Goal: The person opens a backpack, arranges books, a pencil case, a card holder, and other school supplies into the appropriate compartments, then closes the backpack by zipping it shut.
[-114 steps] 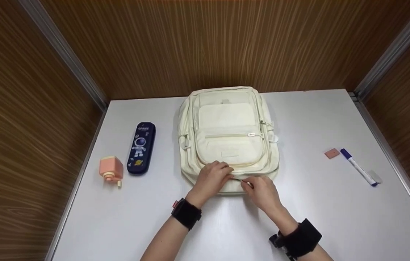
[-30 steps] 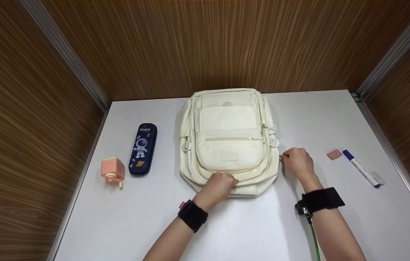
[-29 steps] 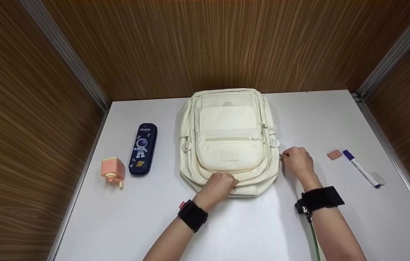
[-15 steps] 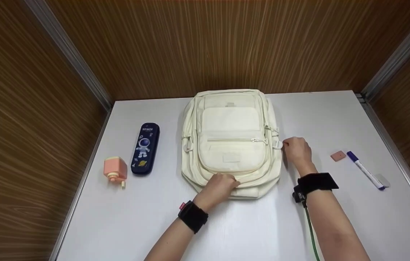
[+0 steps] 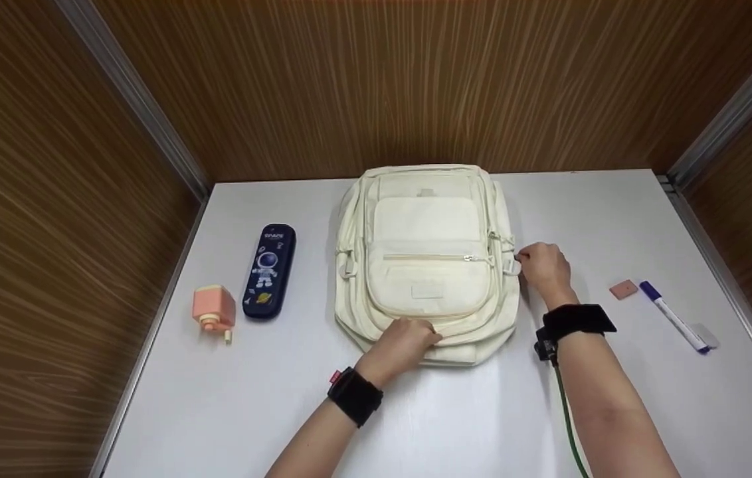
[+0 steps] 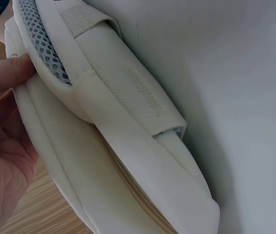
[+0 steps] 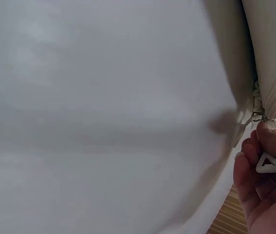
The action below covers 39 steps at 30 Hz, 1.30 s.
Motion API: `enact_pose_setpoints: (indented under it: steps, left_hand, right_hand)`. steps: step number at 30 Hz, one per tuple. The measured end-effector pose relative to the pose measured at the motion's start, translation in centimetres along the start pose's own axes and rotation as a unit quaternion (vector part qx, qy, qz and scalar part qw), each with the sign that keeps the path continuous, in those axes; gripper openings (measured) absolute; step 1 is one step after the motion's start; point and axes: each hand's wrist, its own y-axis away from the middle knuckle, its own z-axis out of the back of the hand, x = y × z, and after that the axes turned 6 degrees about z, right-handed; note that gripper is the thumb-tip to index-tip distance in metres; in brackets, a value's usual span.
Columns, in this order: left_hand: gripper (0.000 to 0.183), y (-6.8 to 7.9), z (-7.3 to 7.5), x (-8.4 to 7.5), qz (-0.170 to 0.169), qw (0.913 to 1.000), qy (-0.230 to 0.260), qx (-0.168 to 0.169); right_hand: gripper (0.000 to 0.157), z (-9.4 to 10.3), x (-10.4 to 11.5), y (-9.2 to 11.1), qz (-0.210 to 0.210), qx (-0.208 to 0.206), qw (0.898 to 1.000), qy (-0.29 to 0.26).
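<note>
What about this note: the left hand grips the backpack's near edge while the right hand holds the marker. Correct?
No: the right hand holds a zipper pull, not the marker, as the right wrist view shows. The left hand does grip the near edge of the backpack.

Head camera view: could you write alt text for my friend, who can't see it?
A cream backpack lies on a white table, a person's left hand gripping its near edge and right hand pinching at its right side. A navy astronaut case and pink box sit to its left; a marker and pink piece to its right.
</note>
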Motion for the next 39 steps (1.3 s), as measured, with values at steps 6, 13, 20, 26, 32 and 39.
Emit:
enact_pose_setpoints:
  steps: [6, 13, 20, 26, 32, 39]
  left_hand:
    - [0.018, 0.3, 0.1, 0.2, -0.005, 0.9998, -0.020, 0.008]
    - [0.013, 0.8, 0.6, 0.7, 0.012, 0.9994, 0.018, 0.029]
    - [0.011, 0.5, 0.4, 1.6, 0.012, 0.9955, -0.042, -0.084]
    - [0.048, 0.5, 0.3, 2.3, 0.102, 0.9871, -0.119, -0.032]
    - [0.044, 0.8, -0.2, 2.9, 0.142, 0.9814, -0.116, 0.057]
    - [0.042, 0.9, -0.4, 2.9, 0.148, 0.9800, -0.105, 0.081]
  right_hand:
    - [0.023, 0.1, 0.6, 0.0, -0.012, 0.018, 1.000, -0.015]
    - [0.016, -0.6, 1.6, 0.2, 0.061, -0.104, 0.992, -0.034]
    - [0.022, -1.5, 3.0, 0.2, 0.103, -0.121, 0.985, -0.069]
    - [0.042, -1.4, 3.6, -0.3, 0.115, -0.094, 0.989, -0.023]
    - [0.041, -1.3, 4.4, -0.7, 0.111, -0.081, 0.990, 0.035]
    - [0.031, -1.4, 4.5, -1.1, 0.126, -0.094, 0.985, 0.073]
